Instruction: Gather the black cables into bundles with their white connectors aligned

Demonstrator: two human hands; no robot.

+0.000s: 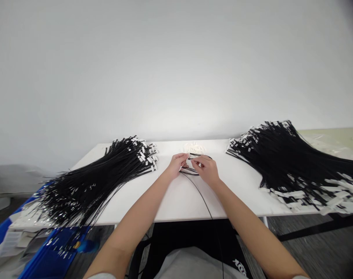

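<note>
Both hands meet over the middle of a white table, fingers pinched close together. My left hand is closed, with a small whitish connector at its fingertips. Closed on thin black wires, my right hand faces it from the right. The black wires curve in loops between the two hands, and one long strand hangs down over the table's front edge toward my lap. Fingers partly hide the connector and the wire ends. Just beyond the hands lies a small heap of off-white connectors.
A large bundle of black wires with white-tagged ends covers the left side of the table. Another thick bundle with white connectors lies at right. Blue bins stand below left. A plain wall rises behind.
</note>
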